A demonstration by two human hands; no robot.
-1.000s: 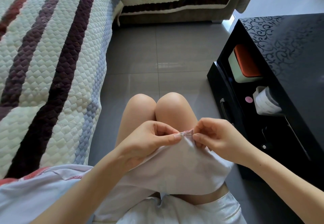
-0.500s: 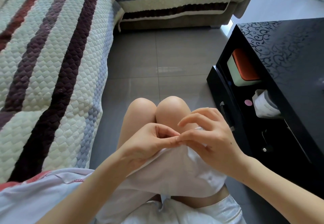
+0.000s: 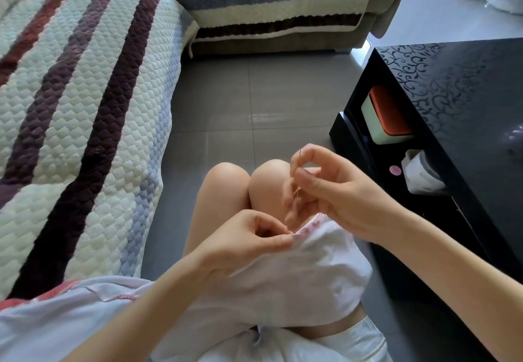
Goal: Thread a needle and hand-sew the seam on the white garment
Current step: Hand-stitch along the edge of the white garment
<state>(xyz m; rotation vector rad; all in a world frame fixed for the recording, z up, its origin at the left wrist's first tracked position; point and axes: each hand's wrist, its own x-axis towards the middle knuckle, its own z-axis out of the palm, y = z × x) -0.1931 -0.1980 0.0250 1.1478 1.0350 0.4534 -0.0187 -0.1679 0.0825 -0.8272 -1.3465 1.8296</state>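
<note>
The white garment point(image 3: 305, 279) lies draped over my lap and knees. Its upper edge carries a pink stitched seam point(image 3: 310, 226). My left hand point(image 3: 243, 244) pinches that edge between thumb and forefinger, just left of the seam. My right hand point(image 3: 334, 194) is raised above the seam and holds the thin needle point(image 3: 297, 163) upright between its fingertips, point up. The thread is too fine to make out.
A quilted striped sofa cover point(image 3: 79, 123) fills the left side, with another sofa section point(image 3: 277, 7) at the back. A black glossy table point(image 3: 452, 140) stands close on the right; its shelf holds an orange-lidded box point(image 3: 387, 118) and a white pack point(image 3: 421, 174). Grey tiled floor point(image 3: 249, 106) lies ahead.
My right hand has risen from the garment's edge, pulling the needle up and away from the seam. The left hand has kept its pinch on the fabric.
</note>
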